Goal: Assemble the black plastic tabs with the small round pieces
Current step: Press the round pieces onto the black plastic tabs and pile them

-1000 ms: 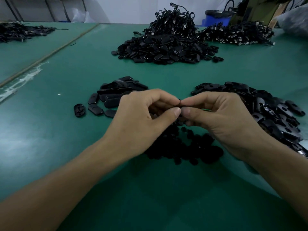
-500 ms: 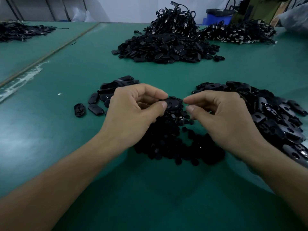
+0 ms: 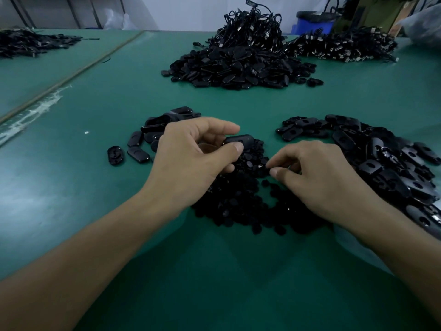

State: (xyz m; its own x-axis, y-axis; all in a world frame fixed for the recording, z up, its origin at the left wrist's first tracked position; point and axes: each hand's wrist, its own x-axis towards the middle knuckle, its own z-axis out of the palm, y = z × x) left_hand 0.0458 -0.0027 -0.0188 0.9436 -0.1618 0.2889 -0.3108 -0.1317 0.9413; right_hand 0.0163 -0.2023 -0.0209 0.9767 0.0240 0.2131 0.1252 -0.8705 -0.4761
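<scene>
My left hand [image 3: 191,163] has its grip clamped on a black tab [image 3: 238,139]. My right hand [image 3: 322,177] dips into the near small round pieces [image 3: 238,204]; whether its grip holds one, I cannot tell.

nothing you can actually read here tbh, any marks on your black tab [image 3: 236,139] too tiny to make out, blue bin [image 3: 312,23] just blurry

Left hand [image 3: 191,163] and right hand [image 3: 322,180] are bare, forearms bare too; thumbnails seem trimmed short, though the light is dim.
</scene>
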